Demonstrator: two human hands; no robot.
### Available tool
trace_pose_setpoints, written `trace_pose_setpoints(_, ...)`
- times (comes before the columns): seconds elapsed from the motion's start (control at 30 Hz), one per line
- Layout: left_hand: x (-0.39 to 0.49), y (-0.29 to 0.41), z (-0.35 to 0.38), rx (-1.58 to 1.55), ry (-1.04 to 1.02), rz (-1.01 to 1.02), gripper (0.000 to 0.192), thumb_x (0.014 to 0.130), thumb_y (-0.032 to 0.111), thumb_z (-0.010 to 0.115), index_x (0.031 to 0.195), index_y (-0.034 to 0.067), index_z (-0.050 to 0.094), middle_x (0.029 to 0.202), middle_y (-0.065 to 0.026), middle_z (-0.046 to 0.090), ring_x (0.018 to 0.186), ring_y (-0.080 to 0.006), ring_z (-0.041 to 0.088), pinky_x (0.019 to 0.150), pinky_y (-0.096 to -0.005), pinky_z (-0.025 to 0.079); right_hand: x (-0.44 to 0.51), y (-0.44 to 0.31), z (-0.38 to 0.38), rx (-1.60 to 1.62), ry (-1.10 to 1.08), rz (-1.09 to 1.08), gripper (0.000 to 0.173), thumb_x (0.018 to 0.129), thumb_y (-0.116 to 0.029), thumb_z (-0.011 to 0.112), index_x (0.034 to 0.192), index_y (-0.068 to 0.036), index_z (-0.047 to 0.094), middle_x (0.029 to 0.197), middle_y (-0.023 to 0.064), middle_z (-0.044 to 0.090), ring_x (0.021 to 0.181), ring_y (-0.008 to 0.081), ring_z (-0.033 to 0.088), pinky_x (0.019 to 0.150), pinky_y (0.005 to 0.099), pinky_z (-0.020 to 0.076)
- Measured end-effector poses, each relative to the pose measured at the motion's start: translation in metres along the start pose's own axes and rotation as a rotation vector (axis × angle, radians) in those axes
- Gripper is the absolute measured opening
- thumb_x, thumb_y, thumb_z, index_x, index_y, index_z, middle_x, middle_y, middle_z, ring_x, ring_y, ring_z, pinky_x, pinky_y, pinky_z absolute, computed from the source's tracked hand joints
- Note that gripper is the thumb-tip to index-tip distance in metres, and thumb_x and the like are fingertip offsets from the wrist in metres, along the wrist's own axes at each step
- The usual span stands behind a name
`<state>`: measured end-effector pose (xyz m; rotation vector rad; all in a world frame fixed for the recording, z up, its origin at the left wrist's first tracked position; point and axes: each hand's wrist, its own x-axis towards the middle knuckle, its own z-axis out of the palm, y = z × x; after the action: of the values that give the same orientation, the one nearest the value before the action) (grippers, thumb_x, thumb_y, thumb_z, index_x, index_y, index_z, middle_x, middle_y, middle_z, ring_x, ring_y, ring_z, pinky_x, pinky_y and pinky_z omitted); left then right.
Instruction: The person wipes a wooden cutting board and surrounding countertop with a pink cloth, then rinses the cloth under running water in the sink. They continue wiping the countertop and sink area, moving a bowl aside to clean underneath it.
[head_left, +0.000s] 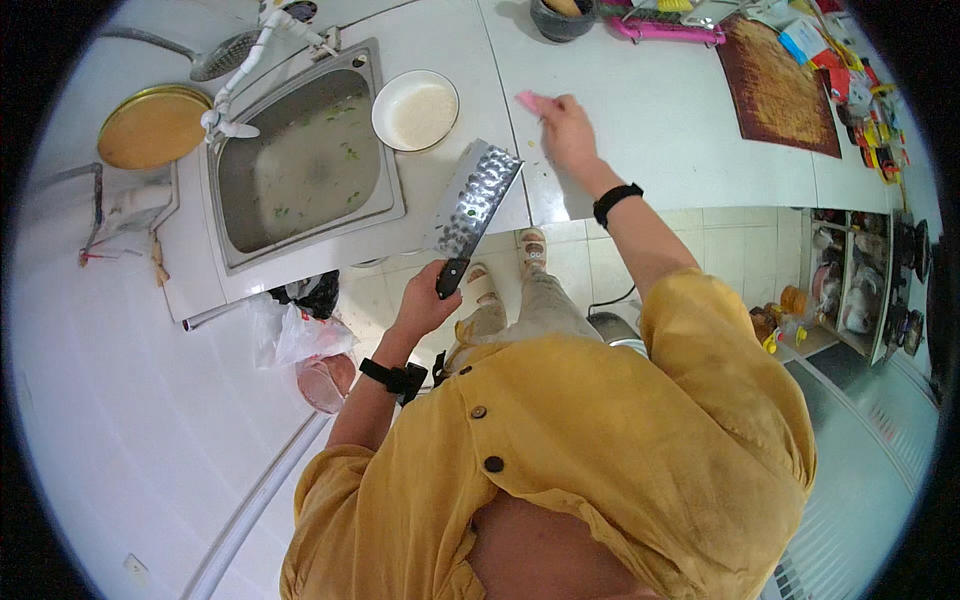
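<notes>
My left hand (424, 301) grips the black handle of a cleaver (480, 201), its broad dimpled blade slanting up and to the right. Small bits of green cling to the blade, which is held in front of the counter's edge. Over the white counter (660, 135), my right hand (568, 135) pinches a small pink piece (531, 100) whose kind I cannot tell. A few tiny yellowish scraps lie on the counter beside that hand. Beyond the cleaver stands a white bowl (424, 109) with pale grains, apparently rice, in it.
Left of the bowl is a steel sink (397, 196) holding cloudy water and green scraps, under a white faucet (244, 75). A skimmer (225, 56) and a round board (154, 129) lie farther left. A stone mortar (562, 26), pink rack (667, 31) and worn cutting board (780, 86) stand behind.
</notes>
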<state>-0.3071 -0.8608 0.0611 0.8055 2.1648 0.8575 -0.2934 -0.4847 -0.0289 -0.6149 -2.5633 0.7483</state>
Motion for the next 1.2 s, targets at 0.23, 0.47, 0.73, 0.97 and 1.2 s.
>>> trace_pose_setpoints(0.23,-0.022,-0.015,-0.026,0.058,-0.020,-0.005,0.041,0.074,0.013,0.070,0.112,0.001,0.058,0.090,-0.0192,0.064,0.080,-0.0346,0.064,0.072,-0.0398,0.051,-0.002,0.010,-0.049,0.320,-0.155,0.035,0.043,0.086,-0.004,0.055,0.126,-0.016,0.063,0.102,0.0137,0.055,0.090,0.0292,0.062,0.082,0.0359,0.0515)
trace_pose_setpoints(0.47,-0.029,-0.053,-0.068,0.162,-0.177,0.115,0.036,0.072,0.015,0.068,0.107,0.005,0.061,0.092,-0.0175,0.065,0.081,-0.0387,0.063,0.069,-0.0432,0.051,-0.026,-0.009,-0.024,-0.026,-0.265,-0.024,0.053,0.084,-0.007,0.056,0.136,-0.011,0.053,0.114,0.0185,0.053,0.091,0.0339,0.062,0.087,0.0399,0.0529)
trace_pose_setpoints(0.73,0.013,-0.073,-0.091,0.120,-0.425,0.403,0.041,0.071,0.018,0.066,0.111,0.009,0.063,0.089,-0.0166,0.066,0.081,-0.0362,0.063,0.072,-0.0407,0.051,-0.047,-0.029,-0.029,0.196,-0.013,0.266,0.045,0.081,-0.002,0.052,0.122,-0.013,0.068,0.102,0.0164,0.059,0.090,0.0250,0.063,0.075,0.0328,0.0551)
trace_pose_setpoints(0.97,0.053,-0.076,-0.102,0.229,-0.531,0.303,0.041,0.080,0.029,0.066,0.114,0.007,0.061,0.090,-0.0175,0.067,0.084,-0.0364,0.064,0.073,-0.0419,0.050,-0.062,-0.007,-0.022,-0.105,0.037,0.459,0.045,0.088,-0.007,0.057,0.131,-0.019,0.062,0.104,0.0126,0.055,0.084,0.0179,0.064,0.066,0.0313,0.0560)
trace_pose_setpoints(1.2,0.086,-0.056,-0.095,0.358,-0.551,0.259,0.048,0.089,0.050,0.061,0.102,0.005,0.063,0.092,-0.0199,0.067,0.088,-0.0388,0.064,0.076,-0.0458,0.049,-0.027,-0.055,0.010,-0.058,-0.088,0.150,0.028,0.088,-0.015,0.058,0.115,-0.014,0.066,0.108,0.0143,0.061,0.099,0.0327,0.061,0.087,0.0394,0.0510)
